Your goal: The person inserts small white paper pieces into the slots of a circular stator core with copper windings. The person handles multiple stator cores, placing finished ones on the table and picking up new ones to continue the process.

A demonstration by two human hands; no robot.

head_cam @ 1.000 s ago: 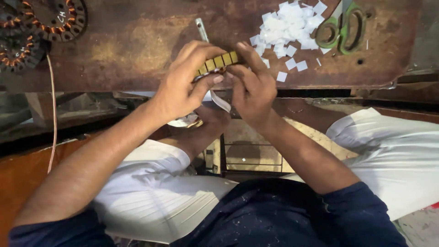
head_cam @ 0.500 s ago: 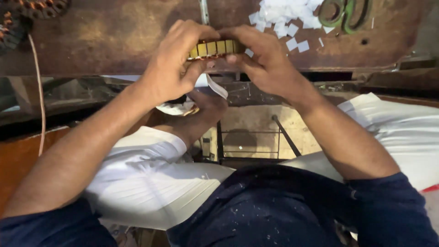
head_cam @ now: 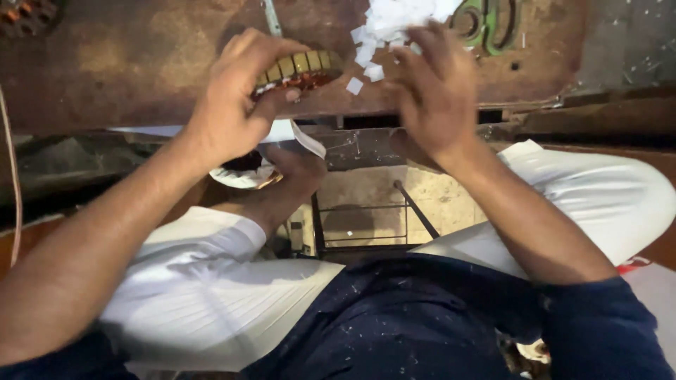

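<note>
A ringed stator core (head_cam: 299,69) is gripped by the left hand (head_cam: 236,105) at the bench edge (head_cam: 141,84) — steadied there, apparently — while the right hand (head_cam: 433,91), blurred, loosely open and seemingly empty, is held by the white paper slips (head_cam: 394,17).

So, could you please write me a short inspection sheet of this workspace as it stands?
Surface: worn brown bench, stained and scratched.
Job's things: round wound core with yellow segments and copper wire, at the bench edge.
Clutter: pile of white paper bits; green-handled scissors; metal strip; white curled strip below the bench edge.
Hands: left hand grips the core; right hand is off it, beside the paper bits, blurred.
Cables: thin cord hanging at far left.
Surroundings: white trousers, dark blue shirt, metal frame on the floor between the knees.
</note>
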